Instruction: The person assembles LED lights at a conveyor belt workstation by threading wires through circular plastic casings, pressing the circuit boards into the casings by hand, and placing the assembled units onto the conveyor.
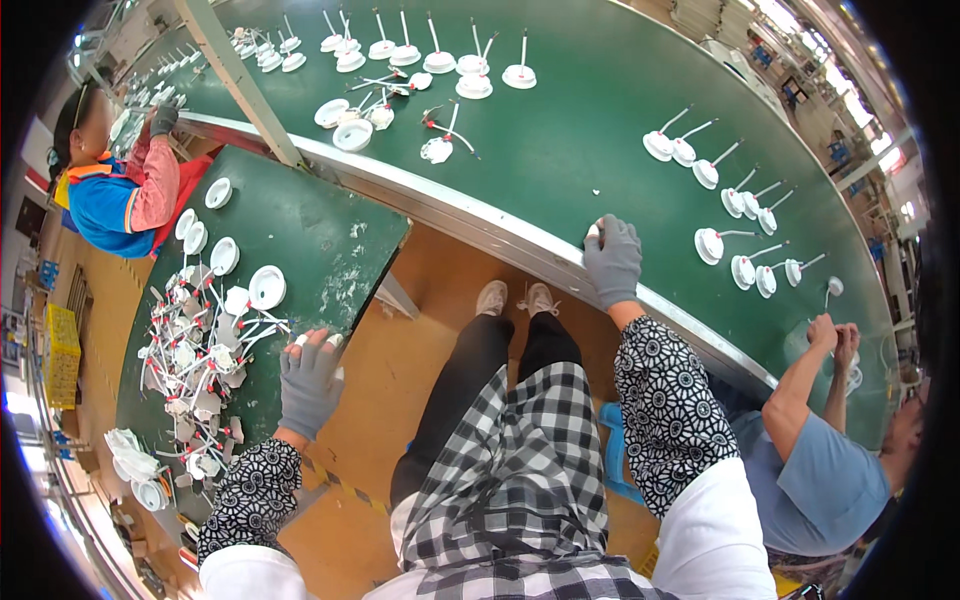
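My left hand (pixel 311 385), in a grey glove with whitish fingertips, rests at the right edge of the green side table (pixel 320 220). Its fingers are stretched out, with nothing seen in them. Just left of it lies a heap of small white-and-grey parts with white leads and red bits (pixel 195 350). Above the heap sit several round white cups, one a wide cup (pixel 267 288). My right hand (pixel 613 262), gloved likewise, lies on the metal rim (pixel 540 243) of the long green worktop (pixel 560 140), fingers extended and holding nothing visible.
Round white pieces with upright stems (pixel 520 75) stand along the worktop's far side; more (pixel 708 246) are at its right. A loose wired part (pixel 437 150) lies nearer. One person (pixel 110 200) works at far left, another (pixel 820 470) at right. A blue stool (pixel 620 455) stands beside my legs.
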